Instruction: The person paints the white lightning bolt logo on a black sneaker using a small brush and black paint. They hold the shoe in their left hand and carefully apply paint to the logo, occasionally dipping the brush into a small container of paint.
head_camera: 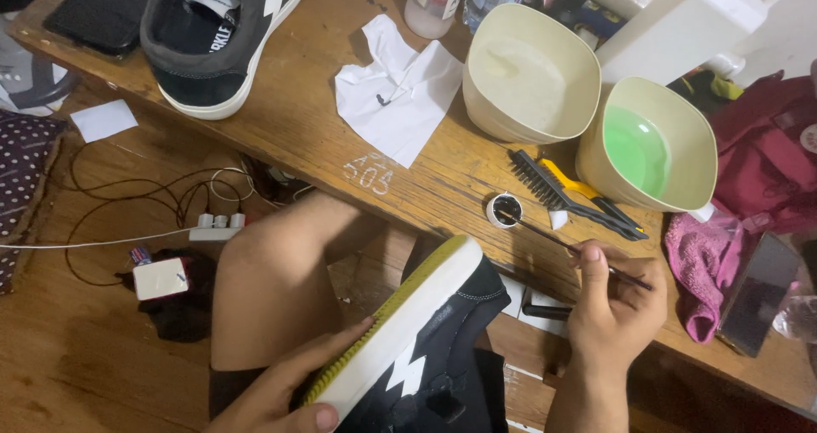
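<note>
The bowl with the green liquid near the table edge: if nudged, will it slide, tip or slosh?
The bowl is wide-mouthed, so tipping looks unlikely. Its green liquid would probably slosh if pushed quickly. It sits near the black brush, which may catch it.

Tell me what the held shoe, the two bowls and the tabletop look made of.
Held shoe: dark matte suede-like upper, smooth white rubbery sidewall, yellowish sole. Two bowls: cream plastic probably, thin moulded walls with a soft sheen. Tabletop: brown wood, visible grain, worn finish.
</note>
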